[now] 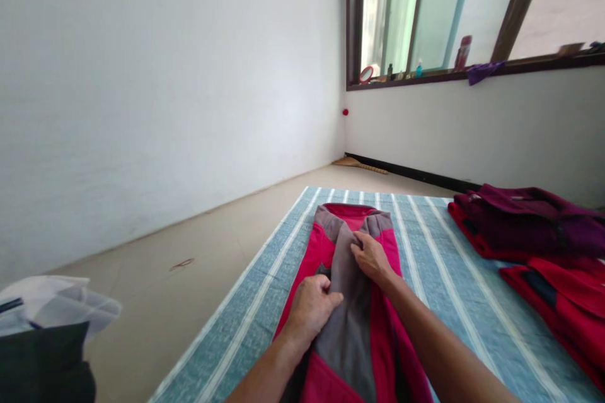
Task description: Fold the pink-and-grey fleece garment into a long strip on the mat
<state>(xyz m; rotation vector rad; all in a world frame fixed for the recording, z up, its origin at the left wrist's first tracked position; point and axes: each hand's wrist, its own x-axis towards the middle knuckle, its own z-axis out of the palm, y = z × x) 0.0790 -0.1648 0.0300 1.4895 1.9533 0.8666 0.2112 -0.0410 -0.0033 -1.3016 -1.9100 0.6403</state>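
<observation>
A red and grey jacket point(347, 308) lies lengthwise on a blue-and-white striped mat point(439, 283), with its grey lining facing up and a folded length of grey fabric along its middle. My left hand point(314, 307) grips that grey fold with curled fingers, low on the jacket. My right hand point(372, 258) holds the same fold higher up, near the jacket's collar end. Part of the jacket's lower end runs out of view beneath my forearms.
Folded maroon and red garments point(534, 245) are piled on the mat's right side. A white plastic bag point(57, 305) and a black item point(42, 359) sit at lower left. Beyond the mat lie a tiled floor, walls, and a window ledge holding bottles.
</observation>
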